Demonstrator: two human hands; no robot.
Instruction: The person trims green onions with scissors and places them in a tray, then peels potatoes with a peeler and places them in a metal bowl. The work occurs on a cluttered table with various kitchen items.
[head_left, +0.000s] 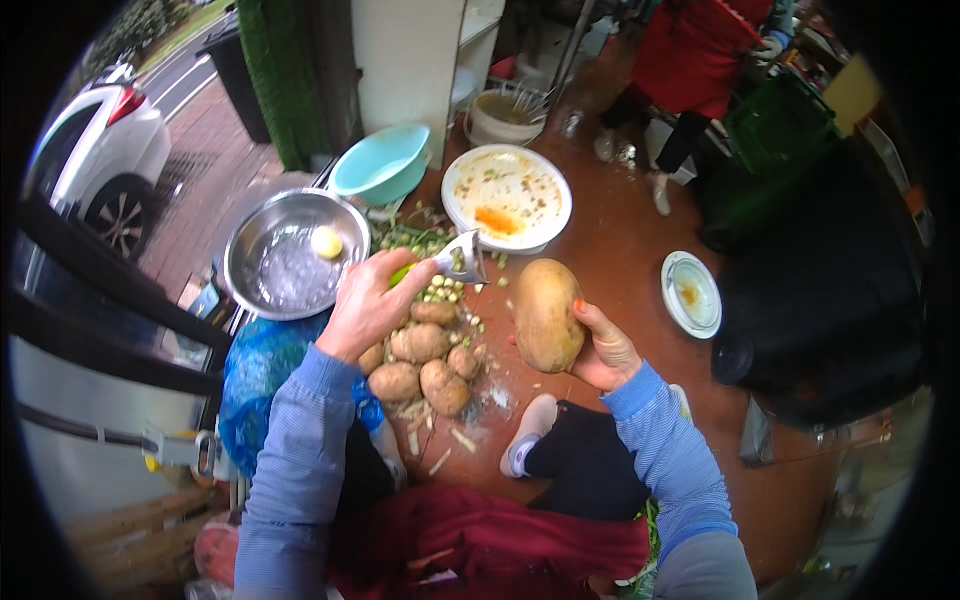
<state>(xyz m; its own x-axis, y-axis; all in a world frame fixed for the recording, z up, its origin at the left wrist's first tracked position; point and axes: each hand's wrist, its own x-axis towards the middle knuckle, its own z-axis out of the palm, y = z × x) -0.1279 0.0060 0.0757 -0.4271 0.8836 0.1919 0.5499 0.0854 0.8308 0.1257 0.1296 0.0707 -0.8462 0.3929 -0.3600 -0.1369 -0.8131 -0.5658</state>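
My left hand (381, 301) grips the green handle of a vegetable peeler (463, 259), whose metal head points right, with bits of peel stuck to it. In my right hand (609, 345) is a large unpeeled potato (550, 315), held upright just right of the peeler and apart from it. Several unpeeled potatoes (424, 343) lie heaped on the floor below my left hand. A peeled potato (327, 242) sits in the steel basin (247, 289), which looks to hold water.
A food-stained white basin (510, 176), a turquoise basin (386, 161) and a bucket (504, 120) stand ahead. Blue plastic bag (262, 382) lies left. A white bowl (691, 294) is by a black bin (817, 300) at right. A person in a red apron (694, 56) stands ahead right.
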